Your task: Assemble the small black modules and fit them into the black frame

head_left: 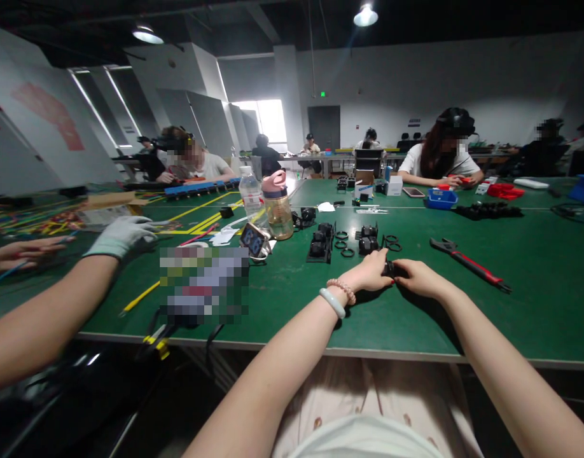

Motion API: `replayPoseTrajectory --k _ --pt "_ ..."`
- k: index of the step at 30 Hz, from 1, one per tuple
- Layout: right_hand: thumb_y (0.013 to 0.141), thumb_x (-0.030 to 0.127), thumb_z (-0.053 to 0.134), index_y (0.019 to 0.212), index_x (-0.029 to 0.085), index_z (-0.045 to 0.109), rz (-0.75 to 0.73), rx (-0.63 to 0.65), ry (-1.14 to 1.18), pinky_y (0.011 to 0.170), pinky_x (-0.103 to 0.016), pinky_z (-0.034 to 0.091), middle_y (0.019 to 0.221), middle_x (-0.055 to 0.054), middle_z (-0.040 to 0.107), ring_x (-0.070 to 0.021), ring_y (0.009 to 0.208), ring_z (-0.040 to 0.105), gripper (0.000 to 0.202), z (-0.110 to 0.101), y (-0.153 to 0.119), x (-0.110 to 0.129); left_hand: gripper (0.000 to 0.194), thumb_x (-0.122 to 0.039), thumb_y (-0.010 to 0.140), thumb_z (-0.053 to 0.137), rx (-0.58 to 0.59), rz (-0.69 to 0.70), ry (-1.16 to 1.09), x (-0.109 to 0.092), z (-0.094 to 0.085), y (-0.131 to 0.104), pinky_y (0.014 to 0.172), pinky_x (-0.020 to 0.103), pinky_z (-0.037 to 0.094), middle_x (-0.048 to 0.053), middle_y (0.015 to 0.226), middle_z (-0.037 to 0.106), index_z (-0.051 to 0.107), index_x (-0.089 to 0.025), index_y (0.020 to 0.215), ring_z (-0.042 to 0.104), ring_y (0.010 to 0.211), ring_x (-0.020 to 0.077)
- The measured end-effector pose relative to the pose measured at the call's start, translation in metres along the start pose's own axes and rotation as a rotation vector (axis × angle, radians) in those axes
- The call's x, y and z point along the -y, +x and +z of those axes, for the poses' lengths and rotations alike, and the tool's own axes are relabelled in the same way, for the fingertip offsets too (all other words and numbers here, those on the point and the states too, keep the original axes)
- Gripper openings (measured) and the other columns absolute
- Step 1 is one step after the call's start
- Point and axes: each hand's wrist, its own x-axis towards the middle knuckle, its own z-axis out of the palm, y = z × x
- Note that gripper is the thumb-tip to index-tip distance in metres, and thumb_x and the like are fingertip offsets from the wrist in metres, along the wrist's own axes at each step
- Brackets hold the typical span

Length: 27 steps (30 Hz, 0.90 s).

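Observation:
My left hand (369, 272), with a bead bracelet and a pale bangle at its wrist, grips a small black part (389, 268) from the left. From the right, the bent fingers of my right hand (420, 278) close on the same part, low over the green table (282, 312). My fingers hide much of it, so its exact kind is unclear. Just beyond my hands stand black block-shaped fittings (322, 243) and a second such group (368, 239). Black hexagonal ring nuts (348, 252) lie between and beside them. An adjustable wrench (473, 264) with red-and-black handles rests to the right.
At the left, a co-worker's gloved hand (123, 238) and bare hand reach over the table near cables. A pink-lidded bottle (278, 210), a clear water bottle (250, 194) and a propped phone (254, 242) stand left of the fittings. Farther back sits a blue bin (441, 199).

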Motion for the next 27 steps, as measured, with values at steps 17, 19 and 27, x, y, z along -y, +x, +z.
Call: replayPoseTrajectory --k 17,19,27 --pt "0.060 0.023 0.061 0.130 0.019 0.022 -0.139 -0.089 0.163 0.096 -0.038 0.030 0.130 -0.010 0.034 -0.0233 0.117 0.035 0.080 -0.002 -0.004 0.005 0.067 -0.047 0.055 0.064 0.007 -0.091 0.071 0.002 -0.018 -0.012 0.072 0.030 0.043 0.012 0.101 0.050 0.037 -0.012 0.106 0.052 0.092 0.0243" --pt "0.060 0.024 0.062 0.130 0.022 0.020 -0.214 -0.069 0.170 0.098 -0.040 0.026 0.132 -0.009 0.030 -0.0238 0.119 0.031 0.082 -0.002 -0.004 0.007 0.057 -0.045 0.058 0.062 0.047 -0.084 0.138 0.003 -0.020 -0.012 0.071 0.029 0.043 0.010 0.097 0.054 0.043 -0.013 0.101 0.053 0.090 0.0238" --pt "0.066 0.026 0.058 0.127 0.022 0.029 -0.219 -0.053 0.132 0.099 -0.040 0.026 0.128 -0.008 0.037 -0.0220 0.117 0.034 0.067 0.006 0.001 0.004 0.049 -0.041 0.062 0.060 -0.054 -0.009 0.199 0.003 -0.018 -0.010 0.075 0.029 0.041 0.010 0.096 0.056 0.047 -0.013 0.099 0.053 0.089 0.0219"
